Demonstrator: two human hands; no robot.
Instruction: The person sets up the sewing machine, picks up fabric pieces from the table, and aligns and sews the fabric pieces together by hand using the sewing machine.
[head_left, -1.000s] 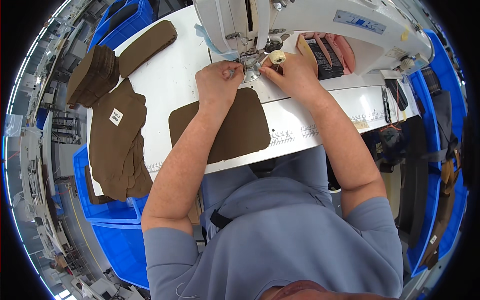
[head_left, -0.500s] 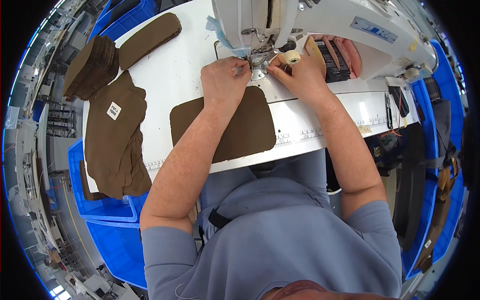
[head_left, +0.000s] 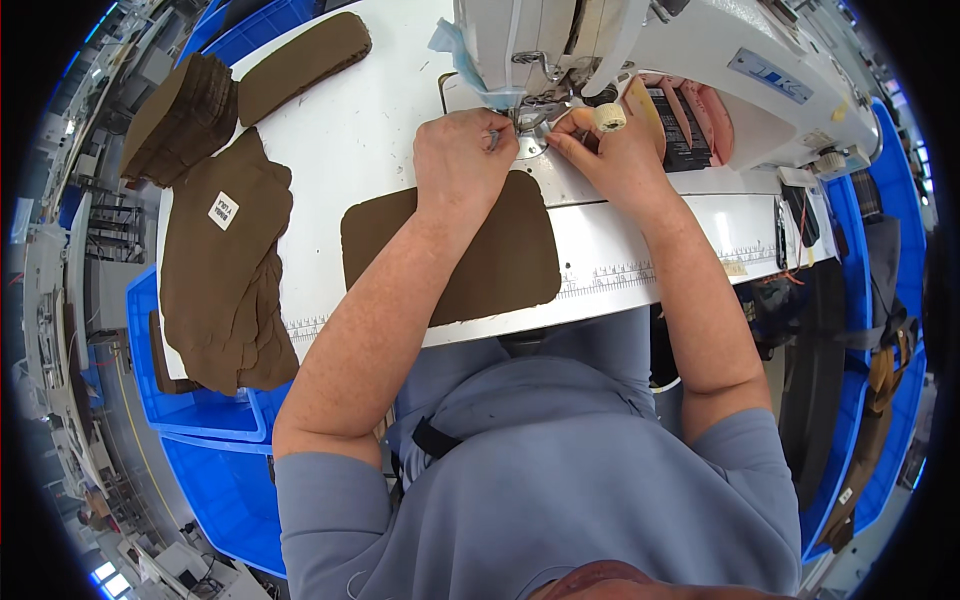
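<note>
My left hand (head_left: 465, 165) is at the needle area of a white sewing machine (head_left: 540, 60), its fingers curled and pinched just left of the presser foot (head_left: 532, 138); what they hold is too small to make out. My right hand (head_left: 620, 160) is on the other side of the foot, thumb and fingers closed beside the cream knob (head_left: 608, 117), their contents unclear. A rounded brown fabric panel (head_left: 500, 250) lies flat on the white table (head_left: 650, 235) below my hands, partly under my left wrist. A pale blue cloth (head_left: 446, 42) hangs at the machine's left.
Brown fabric pieces (head_left: 215, 280), a thick brown stack (head_left: 175, 120) and a long piece (head_left: 300, 65) lie at left. Blue bins (head_left: 215, 490) stand beside the table on both sides. A pink organiser (head_left: 712, 125) and black tools (head_left: 795, 215) sit at right.
The view has shifted slightly, so the machine appears further right. My hands remain at the needle area with small finger movements; the fabric pieces stay in place on the table.
</note>
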